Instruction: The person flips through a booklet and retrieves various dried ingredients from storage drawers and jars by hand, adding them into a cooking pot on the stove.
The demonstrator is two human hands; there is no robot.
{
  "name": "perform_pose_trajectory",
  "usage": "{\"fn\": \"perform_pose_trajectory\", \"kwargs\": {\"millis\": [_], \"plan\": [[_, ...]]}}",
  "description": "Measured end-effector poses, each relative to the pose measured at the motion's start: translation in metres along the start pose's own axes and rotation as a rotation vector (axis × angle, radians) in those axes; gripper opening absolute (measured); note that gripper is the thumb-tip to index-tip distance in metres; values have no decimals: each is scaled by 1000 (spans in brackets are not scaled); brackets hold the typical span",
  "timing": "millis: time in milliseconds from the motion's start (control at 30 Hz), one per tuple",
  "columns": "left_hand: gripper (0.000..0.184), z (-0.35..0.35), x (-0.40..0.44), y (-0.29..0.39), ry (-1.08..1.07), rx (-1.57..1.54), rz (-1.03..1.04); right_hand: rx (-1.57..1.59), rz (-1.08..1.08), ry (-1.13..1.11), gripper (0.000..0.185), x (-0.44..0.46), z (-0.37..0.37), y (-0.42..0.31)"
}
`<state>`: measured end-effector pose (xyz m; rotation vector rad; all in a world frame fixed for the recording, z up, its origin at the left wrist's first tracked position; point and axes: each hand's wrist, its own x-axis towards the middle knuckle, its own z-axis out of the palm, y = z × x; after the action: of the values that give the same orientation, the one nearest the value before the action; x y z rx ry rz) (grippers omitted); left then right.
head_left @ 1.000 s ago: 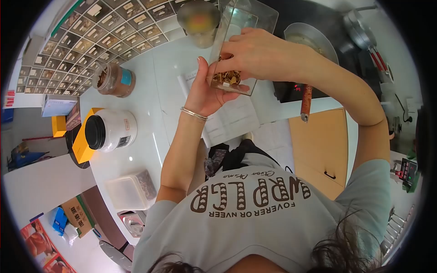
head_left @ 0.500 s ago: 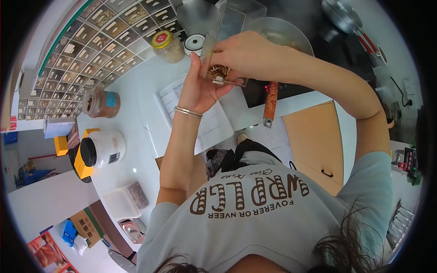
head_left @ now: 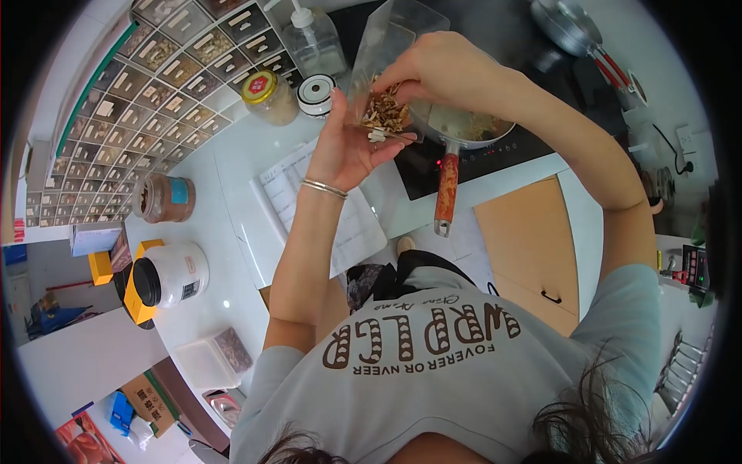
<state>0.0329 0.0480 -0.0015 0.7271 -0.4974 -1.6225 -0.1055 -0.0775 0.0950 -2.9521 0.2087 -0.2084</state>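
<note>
A clear plastic drawer [head_left: 371, 58] holding dried brown shreds [head_left: 386, 110] rests tilted in my left hand [head_left: 340, 151], its palm and fingers under the near end. A small white handle shows on that end. My right hand [head_left: 437, 69] reaches over the drawer with its fingers bent down into the shreds; the fingertips are partly hidden among them. Just right of the drawer, below my right forearm, a frying pan [head_left: 457, 124] with pale contents stands on the black cooktop. Its reddish-brown handle [head_left: 446, 189] points towards me.
Many small labelled drawers [head_left: 154, 85] line the left. A yellow-lidded jar [head_left: 270, 99], a round white-lidded container [head_left: 317, 94] and a pump bottle [head_left: 313, 46] stand by the drawer. An open notebook [head_left: 325, 224] lies below my left hand. Another pan [head_left: 568, 31] sits back right.
The drawer has tipped so that more shreds show at its near end. My right hand has shifted slightly up and right, its fingers now down in the shreds. The view has shifted slightly.
</note>
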Motion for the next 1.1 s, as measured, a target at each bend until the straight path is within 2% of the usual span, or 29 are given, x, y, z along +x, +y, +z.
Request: {"fn": "perform_pose_trajectory", "kwargs": {"millis": [67,200,267,500,633,700,833,900,933,967,1033,1067,1100], "plan": [[80,2,5,1,4,20,-4,37,110,73,25,-1,-3,4],[81,3,20,1,-8,32,-42,147,76,169,25,-4,-6,21],[81,5,26,1,-17,45,-24,509,345,39,26,-6,-11,27],[82,4,42,1,-53,68,-65,781,442,103,25,-27,-14,50],[80,-1,43,3,27,41,-77,900,519,143,27,-44,-16,59],[79,-9,40,7,79,49,-3,940,567,163,26,-55,-10,69],[81,-35,25,16,101,30,67,777,611,134,30,-74,47,115],[80,-41,13,20,135,13,72,-100,269,7,30,-86,81,131],[79,-47,8,22,152,-4,83,-100,440,-91,33,-77,56,107],[78,-52,2,24,169,-23,95,-101,438,-98,33,-74,49,110],[77,-61,-12,26,163,-30,93,-266,556,28,32,-66,40,114],[77,-64,-18,27,193,-35,98,-220,646,-12,30,-63,36,113],[77,-66,-25,29,222,-39,106,-224,642,-13,30,-61,37,106]]}}
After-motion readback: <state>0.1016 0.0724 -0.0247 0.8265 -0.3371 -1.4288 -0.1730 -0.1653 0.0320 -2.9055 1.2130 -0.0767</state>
